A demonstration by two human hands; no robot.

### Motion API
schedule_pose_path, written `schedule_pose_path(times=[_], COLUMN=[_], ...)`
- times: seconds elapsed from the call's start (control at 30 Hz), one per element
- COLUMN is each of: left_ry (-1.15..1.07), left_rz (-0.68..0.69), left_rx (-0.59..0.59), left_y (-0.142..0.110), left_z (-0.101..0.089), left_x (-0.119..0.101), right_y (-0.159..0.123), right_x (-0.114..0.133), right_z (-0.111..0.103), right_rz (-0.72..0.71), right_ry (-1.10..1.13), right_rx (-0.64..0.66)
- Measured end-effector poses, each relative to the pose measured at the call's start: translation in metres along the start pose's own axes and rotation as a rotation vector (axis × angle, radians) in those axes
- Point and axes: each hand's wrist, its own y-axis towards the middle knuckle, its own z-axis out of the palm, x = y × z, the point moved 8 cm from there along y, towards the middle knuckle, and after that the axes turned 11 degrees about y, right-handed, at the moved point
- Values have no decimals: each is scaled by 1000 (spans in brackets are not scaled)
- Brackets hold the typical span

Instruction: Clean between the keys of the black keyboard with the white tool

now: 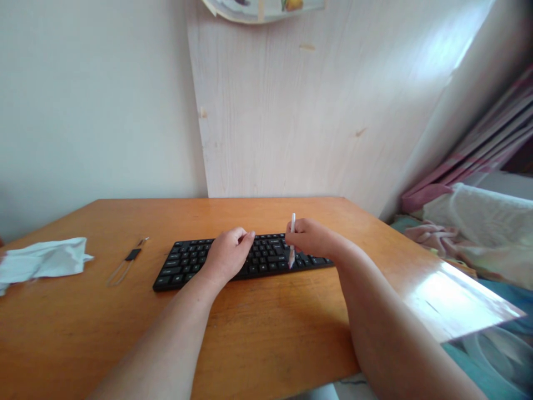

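A black keyboard [266, 258] lies on the wooden table in the head view. My left hand [231, 253] is closed over its middle, with the thumb and curled fingers at the far edge; the fingertips are hidden. Toward the keyboard's right end, my right hand [310, 236] grips a small brush [292, 225] with a white handle. The brush stands nearly upright, and its bristle end points down at the keys near the front edge. Whether the bristles press on the keys I cannot tell.
Left of the keyboard, a looped cord with a black tag [133, 255] lies on the wooden table [266, 328]. A crumpled white cloth [45, 260] is farther left. A pale board [291, 122] rises behind the table. Bedding [478, 228] is beyond the right edge.
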Motion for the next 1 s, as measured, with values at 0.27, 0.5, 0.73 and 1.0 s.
schedule_pose_path(times=[0.27, 0.5, 0.73, 1.0], left_ry=[12, 28, 17, 17], left_rz=[2, -2, 0, 10], left_rx=[5, 10, 11, 10], left_y=[0, 1, 0, 1], left_z=[1, 1, -1, 0], left_x=[0, -1, -3, -1], right_y=[-3, 6, 6, -1], right_x=[4, -6, 3, 3], right_z=[5, -2, -20, -4], right_rz=[1, 49, -41, 0], right_ry=[45, -10, -61, 61], right_rx=[113, -51, -268, -25])
